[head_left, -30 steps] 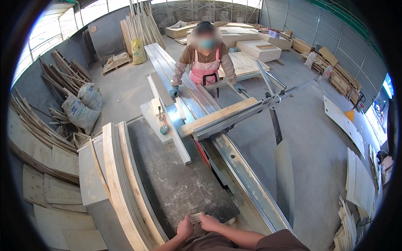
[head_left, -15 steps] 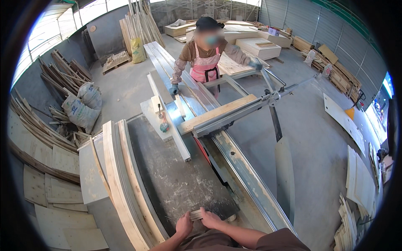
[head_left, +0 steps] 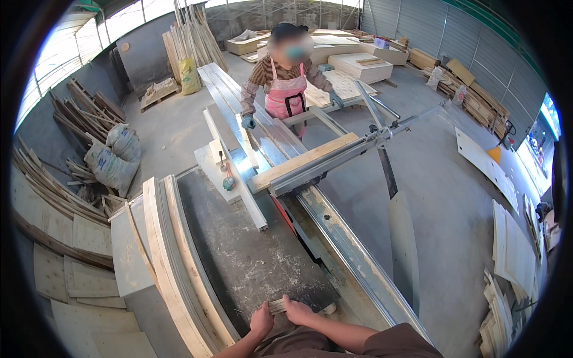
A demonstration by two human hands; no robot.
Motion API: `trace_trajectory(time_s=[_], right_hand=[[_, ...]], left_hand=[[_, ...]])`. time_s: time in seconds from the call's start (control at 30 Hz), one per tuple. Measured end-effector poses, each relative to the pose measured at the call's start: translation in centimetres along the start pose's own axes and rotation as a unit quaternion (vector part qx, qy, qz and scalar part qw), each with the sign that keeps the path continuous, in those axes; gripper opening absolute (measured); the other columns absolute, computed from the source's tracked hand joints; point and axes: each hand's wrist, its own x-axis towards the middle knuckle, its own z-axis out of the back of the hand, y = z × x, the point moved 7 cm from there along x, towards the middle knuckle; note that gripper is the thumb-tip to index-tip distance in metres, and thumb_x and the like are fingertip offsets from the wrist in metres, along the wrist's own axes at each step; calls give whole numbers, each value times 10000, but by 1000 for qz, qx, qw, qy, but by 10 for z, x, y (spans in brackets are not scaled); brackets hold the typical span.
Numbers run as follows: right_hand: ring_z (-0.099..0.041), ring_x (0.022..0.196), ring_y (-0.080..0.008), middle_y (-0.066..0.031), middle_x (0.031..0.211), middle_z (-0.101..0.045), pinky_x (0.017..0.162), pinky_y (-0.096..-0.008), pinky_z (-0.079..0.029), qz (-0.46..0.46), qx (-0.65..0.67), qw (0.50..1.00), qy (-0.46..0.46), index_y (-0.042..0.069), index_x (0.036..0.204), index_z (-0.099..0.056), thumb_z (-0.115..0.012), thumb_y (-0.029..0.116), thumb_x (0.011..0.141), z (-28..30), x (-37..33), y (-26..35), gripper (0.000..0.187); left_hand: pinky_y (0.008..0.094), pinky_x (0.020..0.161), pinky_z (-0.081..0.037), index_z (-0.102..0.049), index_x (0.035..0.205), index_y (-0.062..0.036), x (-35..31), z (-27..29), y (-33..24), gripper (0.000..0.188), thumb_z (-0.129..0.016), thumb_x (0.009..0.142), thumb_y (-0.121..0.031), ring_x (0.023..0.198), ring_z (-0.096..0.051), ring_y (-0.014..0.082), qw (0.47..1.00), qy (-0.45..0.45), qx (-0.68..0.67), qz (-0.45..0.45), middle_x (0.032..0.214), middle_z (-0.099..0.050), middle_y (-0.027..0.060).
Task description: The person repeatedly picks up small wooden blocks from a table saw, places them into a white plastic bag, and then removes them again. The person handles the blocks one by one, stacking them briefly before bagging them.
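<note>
At the near end of the dark table surface (head_left: 250, 268), my left hand (head_left: 261, 321) and my right hand (head_left: 298, 311) grip a short stack of thin wood strips (head_left: 277, 306) from either side. Both hands are closed, thumbs on top, and the strips' lower parts are hidden. Wood dust and shavings lie on the table beyond my hands. Across the sliding table saw, a person in a pink apron (head_left: 286, 95) has one gloved hand at a narrow wood strip (head_left: 247, 143). The other gloved hand hangs over the frame on the right.
Long boards (head_left: 173, 256) lie along the table's left side. A metal fence (head_left: 236, 170) and a crosscut rail with a wooden board (head_left: 304, 161) cross the saw. White sacks (head_left: 113, 158) and stacked planks stand at left; plywood sheets (head_left: 510, 250) lie at right.
The other person's gloved hand on the right has lowered toward the frame, and the narrow strip has shifted away from the crosscut rail. My hands keep their hold; the view has turned slightly.
</note>
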Motion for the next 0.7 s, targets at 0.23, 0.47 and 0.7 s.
trace_trajectory(time_s=[0.23,0.47,0.7], right_hand=[[-724,1046,-511,-329,1146,-734,854,-616,-579,-5,0,1000,8,-26,1470,-388,-611,195,1021,6,-2,7,548],[-709,1106,-502,-278,1128,-747,908,-597,-560,39,46,996,62,11,1229,-544,-795,440,943,20,0,-2,574],[-701,1167,-491,-312,1227,-731,954,-557,-576,-15,58,998,27,-63,1302,-587,-680,440,1035,6,22,-8,578]], left_hand=[[596,907,-586,-593,1335,-55,1,-3,5,456,-752,912,-116,1053,-722,504,1000,-6,5,12,1174,-749,259],[522,951,-603,-730,1319,-80,18,3,23,608,-901,782,-310,1077,-744,452,992,123,-3,5,1146,-779,248],[490,918,-613,-704,1329,40,33,-20,67,623,-885,800,-233,1048,-776,402,995,31,-55,76,1084,-794,252]])
